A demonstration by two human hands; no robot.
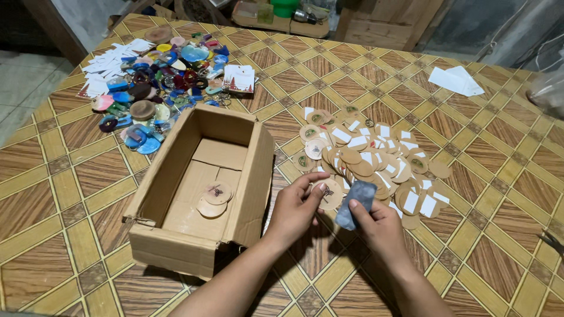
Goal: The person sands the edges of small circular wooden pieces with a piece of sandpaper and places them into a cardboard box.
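Left hand pinches round wooden disc; right hand grips grey-blue cloth just beside it.
Disc sits between both hands at the near edge of the disc pile; open cardboard box lies to the left, nearer the left hand.

Both forearms are bare, with no sleeves in view. The left hand and the right hand are bare too: no gloves, rings, watch or bracelets visible.
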